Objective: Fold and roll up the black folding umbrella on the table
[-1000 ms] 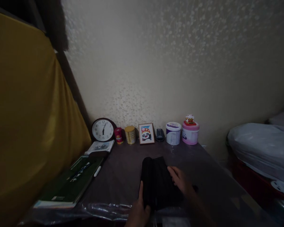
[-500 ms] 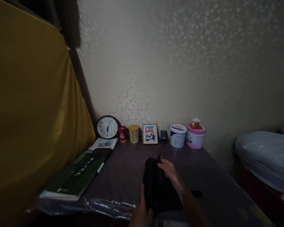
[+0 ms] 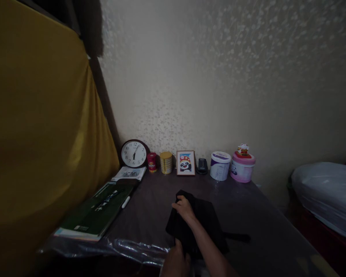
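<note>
A soft black fabric item (image 3: 209, 215), perhaps a bag, lies at the near middle of the table. A narrow dark strap or handle (image 3: 237, 236) sticks out from its right side. My right hand (image 3: 185, 208) reaches across it with fingers bent, gripping the fabric near its upper left edge. Low in the view, my left hand (image 3: 176, 258) holds its near left edge, thumb pointing up; the other fingers are mostly hidden. Dim light hides the details of the fabric.
Along the wall stand a clock (image 3: 133, 154), a red can (image 3: 152, 162), a yellow-lidded tin (image 3: 166, 162), a framed panda picture (image 3: 186, 163), a small black device (image 3: 202, 166) and two tubs (image 3: 220, 166). Green book (image 3: 96, 211) and white pen (image 3: 126, 202) lie left; plastic covers the table's front edge (image 3: 132, 248).
My right hand has moved left across the black fabric item, to its upper left edge. The fabric has flattened and spread out to the right. My left hand stays low at the near edge.
</note>
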### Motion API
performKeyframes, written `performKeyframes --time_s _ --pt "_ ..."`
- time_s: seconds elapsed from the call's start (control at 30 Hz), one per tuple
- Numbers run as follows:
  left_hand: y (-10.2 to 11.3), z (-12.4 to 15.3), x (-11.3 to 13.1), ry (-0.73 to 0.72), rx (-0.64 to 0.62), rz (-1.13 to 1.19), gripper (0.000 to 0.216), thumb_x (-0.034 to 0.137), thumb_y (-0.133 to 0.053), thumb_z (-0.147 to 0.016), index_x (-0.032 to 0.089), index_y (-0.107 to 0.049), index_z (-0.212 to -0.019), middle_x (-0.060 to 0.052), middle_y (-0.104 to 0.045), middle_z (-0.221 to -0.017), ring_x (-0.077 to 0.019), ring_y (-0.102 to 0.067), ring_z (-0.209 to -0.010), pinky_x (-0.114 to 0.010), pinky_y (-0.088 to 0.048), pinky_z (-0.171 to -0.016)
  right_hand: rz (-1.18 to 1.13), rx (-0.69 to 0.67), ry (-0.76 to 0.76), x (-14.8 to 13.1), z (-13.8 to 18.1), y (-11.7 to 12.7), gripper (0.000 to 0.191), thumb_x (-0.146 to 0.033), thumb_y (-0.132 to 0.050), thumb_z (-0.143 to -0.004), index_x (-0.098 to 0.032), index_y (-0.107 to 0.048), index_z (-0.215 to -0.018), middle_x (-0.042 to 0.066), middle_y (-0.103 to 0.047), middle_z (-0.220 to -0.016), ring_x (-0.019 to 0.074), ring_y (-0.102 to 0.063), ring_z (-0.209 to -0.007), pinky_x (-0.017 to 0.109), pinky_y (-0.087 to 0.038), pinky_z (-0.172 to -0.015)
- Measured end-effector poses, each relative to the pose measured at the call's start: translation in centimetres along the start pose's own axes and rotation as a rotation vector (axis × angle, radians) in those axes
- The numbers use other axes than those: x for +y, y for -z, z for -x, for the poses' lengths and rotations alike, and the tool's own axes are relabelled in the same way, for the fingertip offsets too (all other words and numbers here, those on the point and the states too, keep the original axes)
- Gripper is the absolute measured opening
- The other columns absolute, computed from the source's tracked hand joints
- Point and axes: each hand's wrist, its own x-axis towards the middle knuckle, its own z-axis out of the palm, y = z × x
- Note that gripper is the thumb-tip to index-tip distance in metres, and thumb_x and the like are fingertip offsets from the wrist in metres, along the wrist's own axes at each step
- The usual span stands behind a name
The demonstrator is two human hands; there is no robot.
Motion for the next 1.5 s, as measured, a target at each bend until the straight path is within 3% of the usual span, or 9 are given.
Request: performKeyframes --time_s 0.23,0.43,0.57,0.7,0.87,1.0,1.13,1.33,1.5 --pt "0.3 1.2 -1.0 0.034 -0.023 0.007 0.064 0.021 -0.034 -0.083 -0.003 -0.007 -0.136 -0.019 -0.057 -0.116 -0.0197 -0.052 -0.110 -0.024 -0.036 -0.089 0.152 -0.014 0.038 0.7 -0.3 0.1 0.046 -0.024 -0.059 -0.067 -0.013 -0.051 -0.110 -0.004 -0.061 -0.058 0.0141 -0.059 -0.057 0.023 -0.039 -0.055" --pt "1.9 2.7 -0.8 0.081 0.051 -0.001 0.072 0.028 -0.041 -0.080 0.014 -0.003 -0.139 -0.013 -0.052 -0.125 -0.0194 -0.058 -0.101 -0.024 -0.041 -0.080 0.182 -0.061 0.089 0.7 -0.1 0.2 0.041 -0.027 -0.054 -0.073 -0.012 -0.049 -0.111 -0.002 -0.064 -0.059 0.0137 -0.062 -0.058 0.022 -0.041 -0.056" --pt "2.9 2.9 1.2 0.025 -0.040 -0.149 0.086 0.026 -0.049 -0.074 0.023 0.008 -0.138 -0.013 -0.062 -0.108 -0.0241 -0.063 -0.091 -0.030 -0.044 -0.071 0.189 -0.084 0.120 0.6 -0.1 0.0 0.035 -0.026 -0.053 -0.075 -0.013 -0.051 -0.107 0.000 -0.066 -0.061 0.0136 -0.062 -0.058 0.022 -0.042 -0.055" --pt "2.5 2.1 1.9 0.015 -0.084 -0.184 0.076 0.015 -0.040 -0.076 0.022 0.004 -0.138 -0.014 -0.067 -0.099 -0.0240 -0.064 -0.089 -0.032 -0.044 -0.071 0.196 -0.117 0.168 0.0 0.6 0.4 0.026 -0.022 -0.050 -0.076 -0.014 -0.057 -0.100 0.002 -0.068 -0.065 0.0144 -0.063 -0.060 0.023 -0.044 -0.058" --pt "0.5 0.4 1.0 0.113 -0.086 -0.207 0.071 0.015 -0.035 -0.081 0.021 0.009 -0.136 -0.015 -0.068 -0.095 -0.0238 -0.064 -0.087 -0.034 -0.044 -0.072 0.353 -0.141 0.480 -0.7 4.2 2.7 0.019 -0.025 -0.046 -0.082 -0.023 -0.065 -0.085 0.002 -0.068 -0.085 0.0174 -0.060 -0.086 0.029 -0.043 -0.079" --pt "-0.7 -0.4 0.9 0.184 -0.083 -0.190 0.068 0.017 -0.035 -0.082 0.025 0.005 -0.136 -0.016 -0.068 -0.096 -0.0276 -0.064 -0.086 -0.039 -0.044 -0.071 0.479 -0.119 0.646 0.3 6.0 4.7 0.024 -0.026 -0.041 -0.086 -0.023 -0.065 -0.091 0.005 -0.065 -0.096 0.0198 -0.053 -0.102 0.033 -0.040 -0.090" --pt "-1.0 -0.4 1.3 0.207 -0.062 -0.167 0.066 0.018 -0.035 -0.082 0.026 0.002 -0.136 -0.017 -0.068 -0.093 -0.0276 -0.065 -0.085 -0.039 -0.044 -0.071 0.500 -0.091 0.682 1.8 4.3 5.6 0.027 -0.030 -0.042 -0.086 -0.022 -0.062 -0.102 0.007 -0.060 -0.113 0.0214 -0.045 -0.115 0.040 -0.036 -0.098" --pt "-1.0 -0.2 1.6 0.231 -0.029 -0.170 0.061 0.016 -0.030 -0.082 0.027 -0.001 -0.135 -0.018 -0.069 -0.090 -0.0301 -0.065 -0.083 -0.043 -0.043 -0.070 0.563 -0.085 0.672 3.0 -0.1 6.1 0.030 -0.032 -0.039 -0.088 -0.020 -0.061 -0.105 0.006 -0.058 -0.118 0.0195 -0.043 -0.118 0.040 -0.033 -0.100" --pt "-0.8 -0.3 1.8 0.261 -0.045 -0.188 0.063 0.012 -0.029 -0.082 0.027 0.002 -0.135 -0.017 -0.069 -0.091 -0.0278 -0.065 -0.084 -0.041 -0.044 -0.071 0.713 -0.053 0.547 3.0 -3.3 6.1 0.031 -0.026 -0.038 -0.088 -0.019 -0.060 -0.109 0.007 -0.057 -0.121 0.0193 -0.044 -0.119 0.040 -0.033 -0.100"
